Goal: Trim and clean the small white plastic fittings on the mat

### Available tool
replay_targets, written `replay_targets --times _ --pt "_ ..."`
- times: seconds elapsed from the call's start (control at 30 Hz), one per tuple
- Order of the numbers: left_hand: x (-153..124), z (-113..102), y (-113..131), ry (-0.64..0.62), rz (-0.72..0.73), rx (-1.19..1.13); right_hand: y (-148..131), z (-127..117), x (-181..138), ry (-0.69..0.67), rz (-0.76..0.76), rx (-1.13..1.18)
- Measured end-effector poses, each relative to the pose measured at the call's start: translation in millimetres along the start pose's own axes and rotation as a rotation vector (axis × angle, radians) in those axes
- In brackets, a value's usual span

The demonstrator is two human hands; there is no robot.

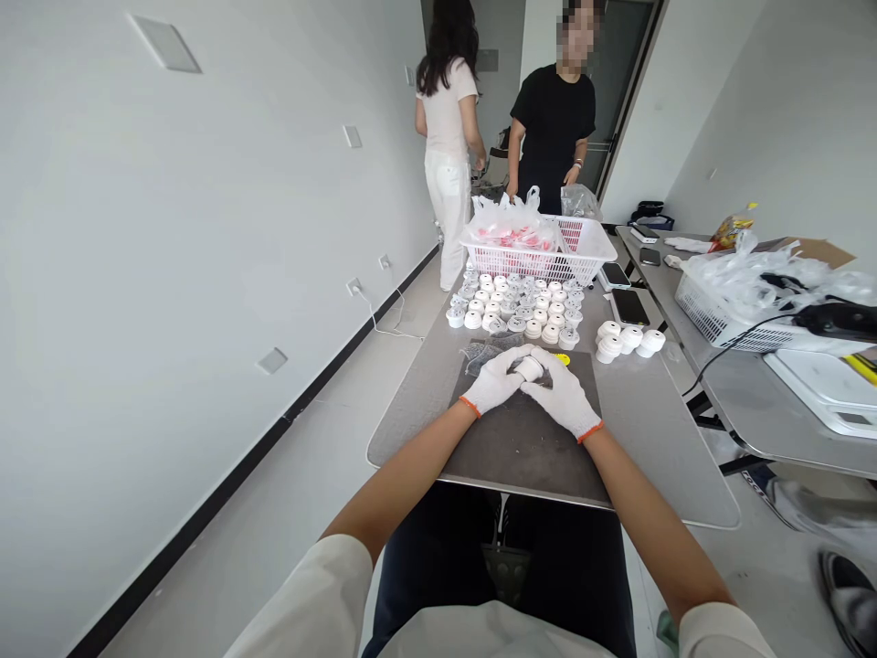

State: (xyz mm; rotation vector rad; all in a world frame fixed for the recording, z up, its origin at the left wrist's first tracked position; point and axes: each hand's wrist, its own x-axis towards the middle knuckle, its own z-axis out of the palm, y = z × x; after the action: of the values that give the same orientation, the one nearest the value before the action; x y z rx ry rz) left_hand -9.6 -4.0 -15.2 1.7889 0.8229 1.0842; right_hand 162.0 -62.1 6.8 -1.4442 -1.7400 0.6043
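Note:
Between my two gloved hands is a small white ridged plastic part (529, 369), held just above a dark mat (527, 448). My left hand (494, 381) grips it from the left, and my right hand (563, 396) closes on its right side. Both gloves are white with orange cuffs. Clear plastic film (490, 354) lies beside my left fingers. A yellow item (563, 358) shows just past my right fingers. Beyond the mat, rows of similar white parts (472, 319) stand on the table, some with clear wrapping. A smaller group of white parts (608, 347) sits to the right.
A white basket (582, 260) with plastic bags (511, 224) stands at the table's far end, near phones (628, 307). Two people (449, 119) stand beyond. On the right, another table (740, 402) bears a second basket (719, 315) and a cable. A wall runs along the left.

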Motion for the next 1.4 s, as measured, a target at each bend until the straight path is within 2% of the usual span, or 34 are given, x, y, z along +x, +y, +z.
replay_targets --times 0.27,0.63,1.1,1.23,1.4 --pt "-2 1 14 0.027 -0.004 0.025 -1 2 0 0.006 -0.042 -0.013" --pt "0 -2 3 -0.004 0.056 0.024 0 2 1 0.052 -0.019 -0.028" --pt "-2 0 14 0.112 -0.167 -0.019 7 7 3 0.099 0.055 -0.066" --pt "-1 -2 14 0.07 -0.202 0.074 11 12 3 0.134 -0.028 -0.066" --pt "0 -1 10 0.022 -0.124 0.164 10 13 2 0.109 -0.099 -0.12"
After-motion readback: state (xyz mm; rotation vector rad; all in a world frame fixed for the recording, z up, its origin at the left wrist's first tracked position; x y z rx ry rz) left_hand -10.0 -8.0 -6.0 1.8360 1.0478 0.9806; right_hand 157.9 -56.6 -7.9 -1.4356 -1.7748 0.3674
